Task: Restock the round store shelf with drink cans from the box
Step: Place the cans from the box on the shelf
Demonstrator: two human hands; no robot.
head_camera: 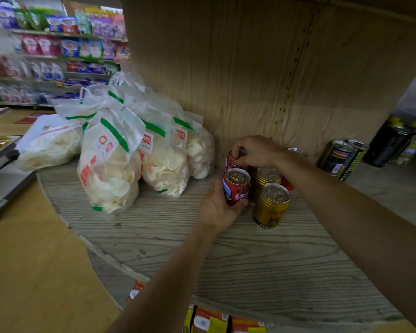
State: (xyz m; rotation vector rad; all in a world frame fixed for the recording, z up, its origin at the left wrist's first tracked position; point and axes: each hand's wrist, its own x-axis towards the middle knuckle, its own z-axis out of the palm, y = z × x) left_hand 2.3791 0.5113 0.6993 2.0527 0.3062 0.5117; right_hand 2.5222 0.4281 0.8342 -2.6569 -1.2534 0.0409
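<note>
Two red cans point(235, 186) beside the gold cans point(270, 205) were gripped, front by left hand point(214, 209), rear by right hand point(255, 150) (restocking seemingly early).

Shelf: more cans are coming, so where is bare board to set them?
Bare: the wide front strip of shelf before the gold cans, and the gap between them and the black cans. Crowded: snack bags at left, red cans in left hand and right hand.
</note>
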